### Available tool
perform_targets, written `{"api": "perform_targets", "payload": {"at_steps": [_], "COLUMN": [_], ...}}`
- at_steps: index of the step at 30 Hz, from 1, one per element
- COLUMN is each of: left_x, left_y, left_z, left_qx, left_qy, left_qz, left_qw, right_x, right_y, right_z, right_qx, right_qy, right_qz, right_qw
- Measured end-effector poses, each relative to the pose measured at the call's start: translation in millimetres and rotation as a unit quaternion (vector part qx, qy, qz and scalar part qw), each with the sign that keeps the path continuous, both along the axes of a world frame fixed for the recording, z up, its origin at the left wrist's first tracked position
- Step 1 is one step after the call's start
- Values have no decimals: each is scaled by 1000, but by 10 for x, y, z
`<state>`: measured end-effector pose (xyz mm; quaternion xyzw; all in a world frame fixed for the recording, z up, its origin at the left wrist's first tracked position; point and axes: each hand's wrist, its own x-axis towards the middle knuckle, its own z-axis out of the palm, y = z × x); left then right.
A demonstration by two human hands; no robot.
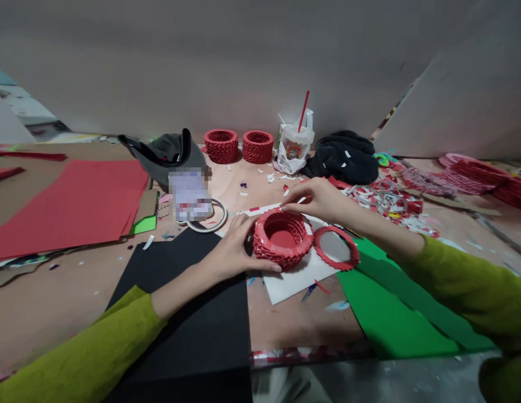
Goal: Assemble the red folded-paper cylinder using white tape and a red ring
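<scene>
A round stack of red rings with jagged edges point(281, 258), hollow in the middle, stands on a white sheet point(281, 285). My left hand point(233, 249) curls around its left side, thumb along the near face. Over the far rim, my right hand point(313, 198) has its thumb and fingers closed on the stack's top edge; the exact fingertip contact is partly hidden. Shiny patches, perhaps glue, show on the top ring. Just right of the stack lies a single loose red ring point(356, 258), partly on the white sheet.
Two similar red stacks point(221, 150) stand at the back beside a bagged drink cup point(294, 146). A cap point(165, 154), a dark cloth bundle point(342, 159) and paper scraps point(386, 204) lie around. Red sheets point(75, 201), black sheet point(188, 313) and green sheets point(394, 308) cover parts of the table.
</scene>
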<state>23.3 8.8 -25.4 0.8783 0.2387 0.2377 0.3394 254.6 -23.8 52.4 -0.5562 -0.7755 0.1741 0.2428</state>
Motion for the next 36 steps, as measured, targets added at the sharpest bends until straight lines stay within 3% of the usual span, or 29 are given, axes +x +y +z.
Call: {"api": "perform_targets", "payload": {"at_steps": [4,10,13,21,27,29,36], "left_x": [7,11,11,6,6,7,10], "left_y": [-2,-11,-14,-18,-25,-25,-18], "left_z": [6,-12,-8,10,16,15,5], "left_qx": [4,10,6,9,-4,-4,-3], "left_qy": [4,-5,-3,0,-4,-6,-5], "left_qz": [14,15,17,20,14,12,13], "left_qw": [1000,1000,1000,1000,1000,1000,1000], "right_x": [9,-41,-52,66,107,73,7], "right_y": [25,-36,-49,49,63,55,64], "right_z": [-41,12,42,-11,-86,-108,-205], "right_qx": [-4,58,54,-77,-231,-242,-205], "right_qy": [31,-71,-68,65,261,285,304], "right_qz": [-1,61,40,-11,-86,-108,-113], "right_qw": [1000,994,995,995,933,921,923]}}
